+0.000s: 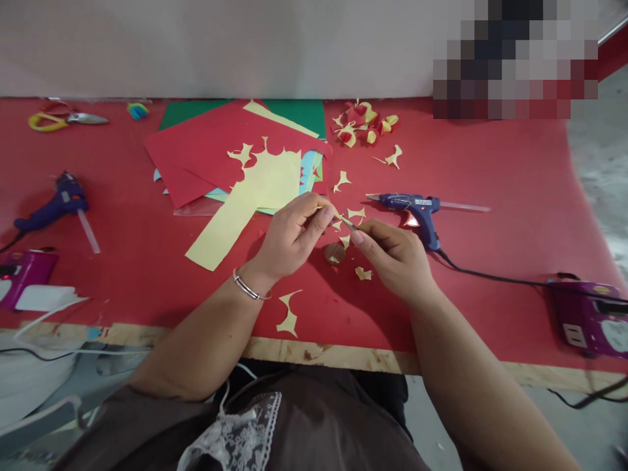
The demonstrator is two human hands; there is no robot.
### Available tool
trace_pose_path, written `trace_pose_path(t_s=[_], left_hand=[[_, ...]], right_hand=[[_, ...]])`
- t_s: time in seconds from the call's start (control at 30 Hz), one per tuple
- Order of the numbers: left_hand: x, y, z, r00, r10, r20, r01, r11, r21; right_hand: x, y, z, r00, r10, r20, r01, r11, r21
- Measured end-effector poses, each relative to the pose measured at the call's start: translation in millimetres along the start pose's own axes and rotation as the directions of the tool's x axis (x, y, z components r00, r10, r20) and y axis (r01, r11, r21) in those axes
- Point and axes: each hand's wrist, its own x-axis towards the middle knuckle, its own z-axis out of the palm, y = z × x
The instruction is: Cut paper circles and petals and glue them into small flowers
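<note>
My left hand [297, 235] is closed, its thumb and forefinger pinching a small piece of yellow paper [321, 207]. Just to its right, my right hand [400, 261] is closed around a slim tool [348, 223]; its tip meets the paper, but its exact kind is too small to make out. Below the fingertips lies a small round disc [335, 253], with yellow paper scraps [364, 273] around it. Behind my left hand rests a large cut sheet of yellow paper [272, 180] with scalloped edges, on top of red sheets [196, 147].
A blue glue gun [417, 204] lies to the right, its cord running to a purple power box [583, 317]. Another glue gun [61, 203] is at the left. Yellow-handled scissors [49, 122] lie at the back left. Red and yellow paper petals [360, 118] are piled at the back.
</note>
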Motion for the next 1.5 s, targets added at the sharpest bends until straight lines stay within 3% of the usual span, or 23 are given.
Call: trace_pose_path(t_s=[0.7,1.5], left_hand=[[1.5,4.8,-4.2,1.000,-0.026,0.010,0.025,1.000,0.010],[1.3,2.7,0.5,1.000,0.027,0.000,-0.027,0.999,0.046]], right_hand=[[-0.7,-1.9,-1.3,1.000,-0.022,-0.016,0.021,0.998,-0.065],[0.5,2.4,-1.3,1.000,-0.025,-0.009,0.025,0.998,-0.055]])
